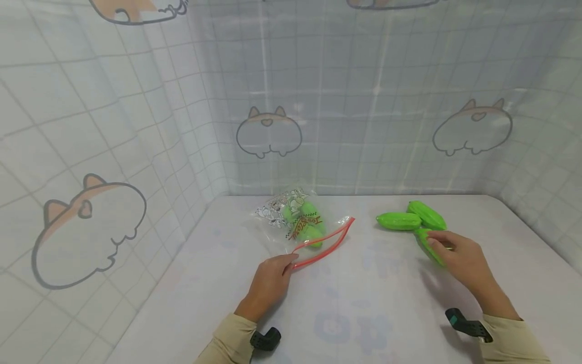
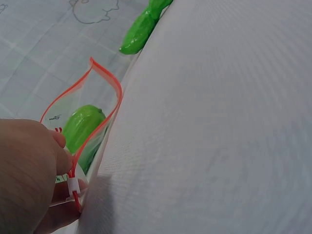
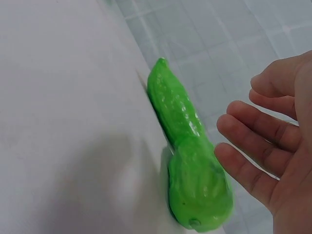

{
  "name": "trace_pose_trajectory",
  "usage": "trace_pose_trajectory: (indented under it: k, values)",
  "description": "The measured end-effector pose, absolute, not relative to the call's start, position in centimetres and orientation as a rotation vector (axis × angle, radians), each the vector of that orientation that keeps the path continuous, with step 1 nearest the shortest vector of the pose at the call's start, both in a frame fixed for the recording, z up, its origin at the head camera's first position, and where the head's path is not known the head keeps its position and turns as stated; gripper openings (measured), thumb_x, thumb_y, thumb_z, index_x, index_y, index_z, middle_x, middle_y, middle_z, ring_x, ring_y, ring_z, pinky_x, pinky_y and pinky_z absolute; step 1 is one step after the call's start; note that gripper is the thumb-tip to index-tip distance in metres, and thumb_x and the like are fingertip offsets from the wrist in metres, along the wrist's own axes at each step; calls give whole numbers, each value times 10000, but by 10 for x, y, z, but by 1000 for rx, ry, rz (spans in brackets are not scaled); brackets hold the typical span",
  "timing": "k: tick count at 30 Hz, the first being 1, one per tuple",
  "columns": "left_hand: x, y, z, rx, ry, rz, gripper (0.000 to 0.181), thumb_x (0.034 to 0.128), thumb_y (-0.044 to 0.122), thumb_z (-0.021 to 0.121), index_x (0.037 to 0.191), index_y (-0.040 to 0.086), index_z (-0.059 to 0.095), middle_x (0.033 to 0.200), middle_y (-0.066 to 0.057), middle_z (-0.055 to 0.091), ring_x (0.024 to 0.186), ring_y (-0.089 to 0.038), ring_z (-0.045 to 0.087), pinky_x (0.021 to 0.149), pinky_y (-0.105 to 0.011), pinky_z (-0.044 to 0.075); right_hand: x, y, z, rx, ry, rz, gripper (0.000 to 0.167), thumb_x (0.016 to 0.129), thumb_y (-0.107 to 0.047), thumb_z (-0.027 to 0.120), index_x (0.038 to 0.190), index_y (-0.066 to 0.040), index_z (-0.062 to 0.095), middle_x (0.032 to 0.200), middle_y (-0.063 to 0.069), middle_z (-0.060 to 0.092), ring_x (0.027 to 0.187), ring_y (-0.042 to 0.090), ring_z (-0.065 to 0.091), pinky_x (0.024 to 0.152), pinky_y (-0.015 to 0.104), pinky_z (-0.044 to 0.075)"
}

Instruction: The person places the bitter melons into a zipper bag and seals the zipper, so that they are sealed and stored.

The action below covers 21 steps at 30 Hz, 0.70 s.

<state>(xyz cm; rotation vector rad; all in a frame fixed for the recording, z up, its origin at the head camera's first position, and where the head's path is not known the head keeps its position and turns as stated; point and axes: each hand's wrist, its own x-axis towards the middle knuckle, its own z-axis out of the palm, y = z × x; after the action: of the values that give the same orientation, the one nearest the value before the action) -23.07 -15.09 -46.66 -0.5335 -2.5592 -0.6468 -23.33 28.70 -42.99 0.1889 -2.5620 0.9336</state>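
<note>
Left hand (image 1: 270, 280) pinched, right hand (image 1: 463, 258) relaxed

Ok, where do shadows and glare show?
Head view: glints on the clear bag and curtain, shadows low on the white tabletop; left wrist view: a soft shadow, bottom left; right wrist view: a broader shadow, highlights on the green vegetables.

The head view looked forward and down over the bag (image 1: 297, 222), shared by the close left-wrist view; right of it, the right-wrist view closely faced gourds (image 3: 201, 180).
</note>
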Motion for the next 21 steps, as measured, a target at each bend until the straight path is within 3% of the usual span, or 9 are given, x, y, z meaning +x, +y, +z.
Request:
trace_pose_trajectory:
  k: [12,21]
  values:
    - [-231,-151,-466,-533,-2567,-648,256,912,98,738,1167,109,751,1109,-47,740,1036,-208,700,893,-417,558,-229,304,-429,72,-2582,934,416,1026,-329,572,1283,-11,649,1198,229,672,1069,445,582,693,432,495]
    - [-232,-151,-467,-551,-2542,-646,249,908,80,735,1154,109,756,1099,-45,742,1027,-202,703,891,-409,559,-228,311,-432,-50,-2608,945,478,1034,-339,541,1324,36,597,1248,281,628,1124,491,543,688,489,524]
